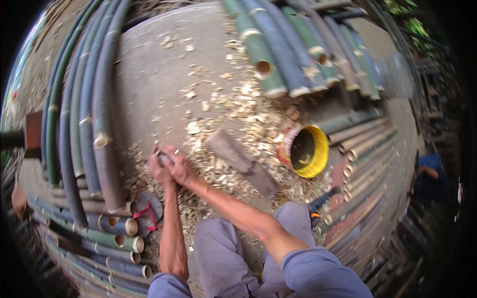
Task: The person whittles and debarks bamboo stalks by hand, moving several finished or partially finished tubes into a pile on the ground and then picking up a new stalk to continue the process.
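Note:
My left hand [158, 170] and my right hand [182, 168] are pressed together left of centre, low over the chip-covered ground. Their fingers curl around a small dark greyish thing [166, 160]; it is mostly hidden and blurred, so its kind cannot be made out. Pale wood chips [198, 164] lie scattered around and beyond the hands. To the right of them a rough brown wooden block [231, 150] rests on the chips, apart from both hands. A grey sandal [148, 226] with a red strap lies close to my left forearm.
Long green and bluish bamboo poles [107, 89] lie at the left, with more poles [273, 44] at the far right. A yellow-rimmed bucket [314, 169] stands right of the block. Cut bamboo ends [121, 241] stick out at lower left. Another person [431, 174] is at the right edge.

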Demonstrator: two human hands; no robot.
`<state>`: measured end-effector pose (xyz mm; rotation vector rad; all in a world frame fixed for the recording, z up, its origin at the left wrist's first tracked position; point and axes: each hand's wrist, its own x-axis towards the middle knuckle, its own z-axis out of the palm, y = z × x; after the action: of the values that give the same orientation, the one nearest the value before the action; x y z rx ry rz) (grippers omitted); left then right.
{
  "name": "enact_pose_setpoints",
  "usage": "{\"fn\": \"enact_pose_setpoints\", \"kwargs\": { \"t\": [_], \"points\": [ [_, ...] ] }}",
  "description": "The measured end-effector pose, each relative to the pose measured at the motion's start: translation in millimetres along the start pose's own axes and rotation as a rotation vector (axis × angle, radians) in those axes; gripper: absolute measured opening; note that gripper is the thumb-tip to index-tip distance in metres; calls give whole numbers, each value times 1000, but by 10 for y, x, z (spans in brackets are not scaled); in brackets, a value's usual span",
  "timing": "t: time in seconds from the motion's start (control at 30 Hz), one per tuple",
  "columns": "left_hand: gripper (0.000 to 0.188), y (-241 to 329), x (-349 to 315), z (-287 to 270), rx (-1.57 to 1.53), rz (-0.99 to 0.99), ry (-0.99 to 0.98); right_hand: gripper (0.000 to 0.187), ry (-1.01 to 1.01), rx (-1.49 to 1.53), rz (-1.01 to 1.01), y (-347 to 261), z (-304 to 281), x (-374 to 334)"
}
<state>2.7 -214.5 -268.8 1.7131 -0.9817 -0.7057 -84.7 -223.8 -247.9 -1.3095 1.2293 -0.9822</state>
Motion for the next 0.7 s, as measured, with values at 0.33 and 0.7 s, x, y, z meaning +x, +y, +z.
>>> {"fn": "enact_pose_setpoints", "kwargs": {
  "t": [0.33,0.7],
  "points": [
    [35,1656,-1586,408,-263,-235,-253,36,345,1004,448,-507,-1173,-1530],
    [47,4845,-2484,3929,-641,705,-641,45,912,590,-166,-2249,-5778,-1359]
  ]
}}
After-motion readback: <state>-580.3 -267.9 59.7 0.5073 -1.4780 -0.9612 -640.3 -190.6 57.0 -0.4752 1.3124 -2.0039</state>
